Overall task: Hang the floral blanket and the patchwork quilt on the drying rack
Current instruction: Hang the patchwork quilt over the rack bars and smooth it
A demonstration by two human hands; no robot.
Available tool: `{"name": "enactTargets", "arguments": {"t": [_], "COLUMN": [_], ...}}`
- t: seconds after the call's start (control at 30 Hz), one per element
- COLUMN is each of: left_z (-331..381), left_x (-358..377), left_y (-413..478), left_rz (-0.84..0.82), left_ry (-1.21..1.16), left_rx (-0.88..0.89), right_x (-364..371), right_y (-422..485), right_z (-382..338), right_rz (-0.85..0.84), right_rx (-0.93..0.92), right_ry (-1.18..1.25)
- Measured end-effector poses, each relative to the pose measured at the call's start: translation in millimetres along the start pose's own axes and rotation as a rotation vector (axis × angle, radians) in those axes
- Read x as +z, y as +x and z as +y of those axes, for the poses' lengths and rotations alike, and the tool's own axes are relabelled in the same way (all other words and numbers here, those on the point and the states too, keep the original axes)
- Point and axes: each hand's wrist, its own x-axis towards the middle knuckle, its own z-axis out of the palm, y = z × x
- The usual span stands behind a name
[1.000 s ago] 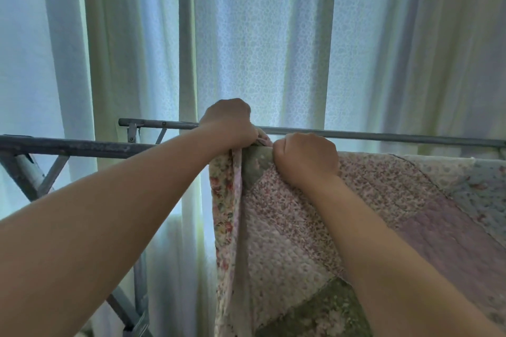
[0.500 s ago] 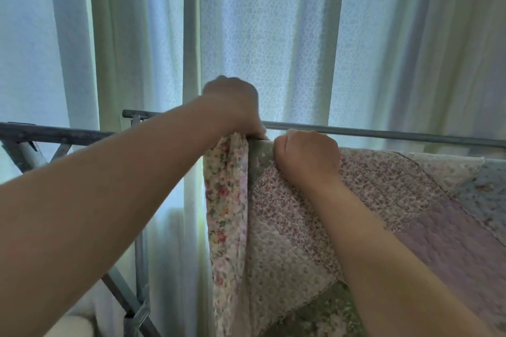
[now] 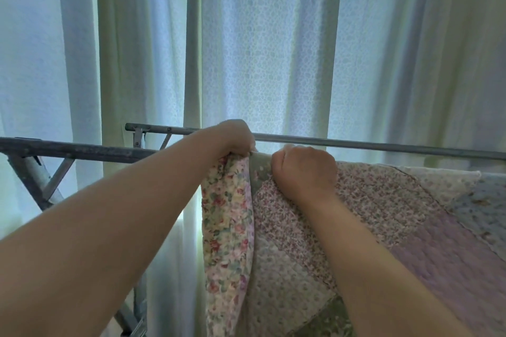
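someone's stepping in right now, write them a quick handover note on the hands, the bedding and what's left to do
Left hand: closed on the top left corner of the bedding at the near bar of the drying rack.
Right hand: fisted on the patchwork quilt just beside it, at the top edge.
Patchwork quilt: draped over the near bar, spreading to the right and hanging down.
Floral blanket: shows as a strip hanging at the quilt's left edge; how far it runs under the quilt is hidden.
Done: both pieces are up on the rack.
Left: probably square up this corner, then let go. The far bar is bare.
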Motion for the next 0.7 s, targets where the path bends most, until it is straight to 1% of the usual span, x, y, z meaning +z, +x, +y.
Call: {"name": "enactTargets", "arguments": {"t": [0.07, 0.13, 0.23, 0.27, 0.3, 0.37, 0.43, 0.5, 0.57, 0.63, 0.7], "left_z": [-9, -21, -40, -47, -54, -61, -60, -54, -49, -48, -46], "left_x": [1, 0, 2, 2, 3, 4, 6, 9, 12, 15, 15], "left_y": [0, 1, -2, -4, -6, -11, -14, -19, -23, -25, -27], "left_rz": [0.14, 0.326, 0.489, 0.504, 0.476, 0.363, 0.33, 0.396, 0.453, 0.475, 0.479], "left_ry": [-0.101, -0.231, -0.266, -0.255, -0.227, -0.07, 0.076, 0.177, 0.206, 0.225, 0.289], "left_rx": [0.005, -0.027, -0.029, -0.012, 0.029, 0.081, 0.1, 0.106, 0.115, 0.101, 0.067], "right_x": [1, 2, 4, 3, 3, 3, 3, 1, -1, 1, 6], "right_y": [-1, -1, -1, -1, -1, 0, 1, 5, 10, 16, 20], "right_z": [2, 2, 4, 5, 5, 6, 7, 7, -1, -18, -36], "right_rz": [-0.013, -0.026, -0.065, -0.075, -0.08, -0.094, -0.135, -0.185, -0.197, -0.153, -0.163], "right_rx": [0.001, 0.008, 0.026, 0.03, 0.037, 0.046, 0.049, 0.073, 0.061, -0.026, -0.106], "right_ry": [0.015, 0.007, -0.037, -0.045, -0.049, -0.061, -0.079, -0.069, -0.037, 0.005, 0.044]}}
